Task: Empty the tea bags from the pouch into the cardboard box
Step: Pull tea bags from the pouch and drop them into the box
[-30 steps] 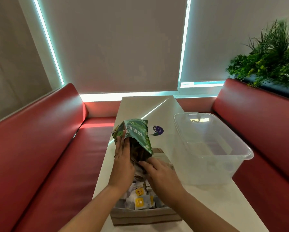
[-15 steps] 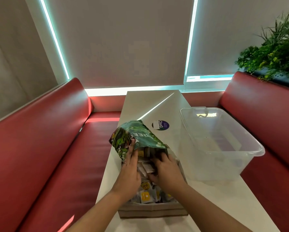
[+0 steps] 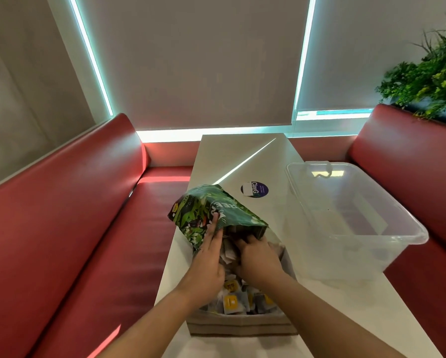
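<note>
Gripping the green leaf-print pouch (image 3: 224, 213), left fingers (image 3: 212, 233) tilt it; right fingers (image 3: 251, 241) hidden inside.

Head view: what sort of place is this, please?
Probably a booth in a café or office lounge: red padded benches flank a white table, with roller blinds behind and a plant on the right.
</note>
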